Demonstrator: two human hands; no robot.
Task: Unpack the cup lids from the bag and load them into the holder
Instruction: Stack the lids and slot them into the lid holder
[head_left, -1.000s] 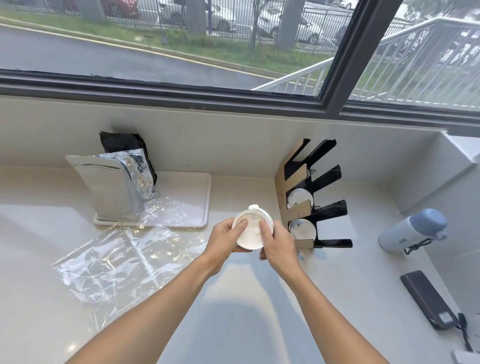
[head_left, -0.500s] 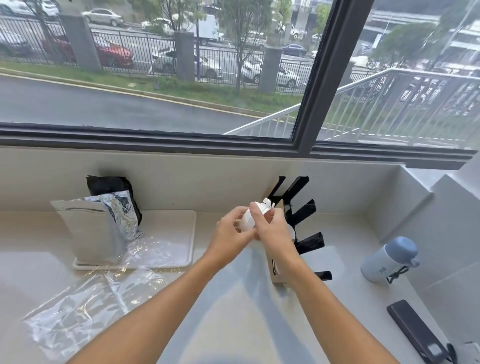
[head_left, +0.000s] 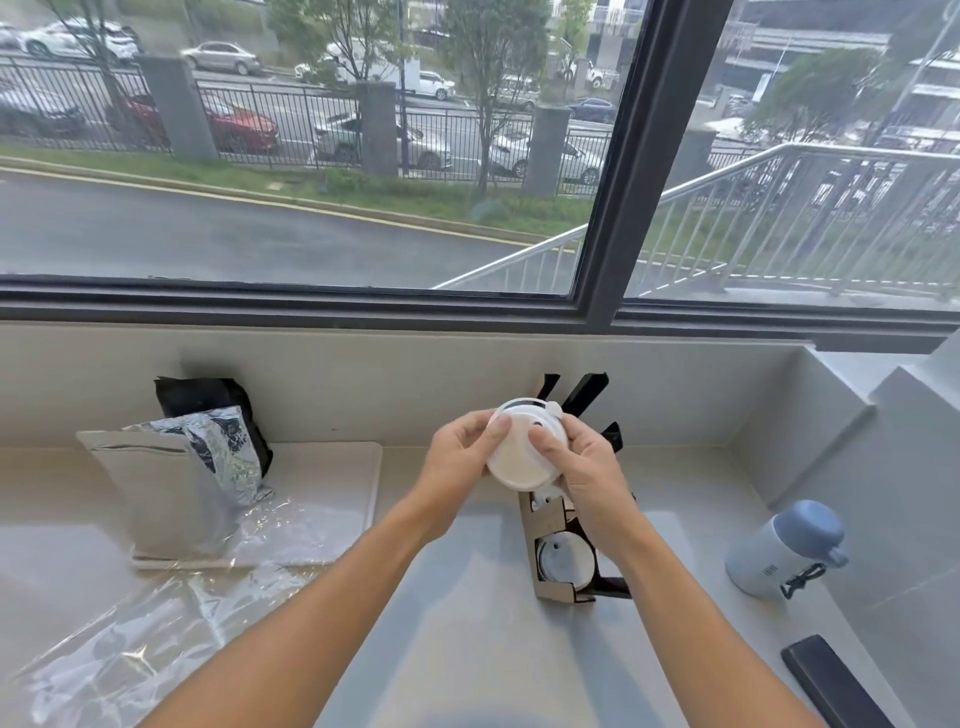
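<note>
Holder (head_left: 550, 590): cardboard-and-black rack standing on the counter (head_left: 467, 623) below the window; black prongs rising behind the hands; lowest slot already carrying one white lid (head_left: 565, 560); a second loaded lid just above it, mostly hidden by the right wrist; upper slots appear free, though partly covered.

Stack of lids (head_left: 524, 449): white, round, held in the air directly above the holder, flat face turned toward the camera, a small tab showing at the upper right edge; how many lids are in the stack cannot be told.

Left hand (head_left: 457, 467): closed around the left rim of the stack, thumb pressed on the face, fingers curled behind.

Right hand (head_left: 584, 467): closed around the right rim, thumb on the face near the centre; both hands share the one stack.

Plastic bag (head_left: 130, 649): clear, crumpled, lying flat on the counter well to the left of the holder, apparently emptied.

Silver pouch (head_left: 171, 488): standing on a white tray (head_left: 332, 467) left of the holder, a black pouch (head_left: 208, 400) behind it.

Bottle (head_left: 784, 551): pale blue, lying to the right of the holder; a dark flat device (head_left: 831, 680) nearer the camera.

Step in hand, by judgement: loading, with unpacking seemingly done; the next move likely calls for peeling one lid off or tilting the stack to match a free slot's slant, then sliding it down between the prongs.
</note>
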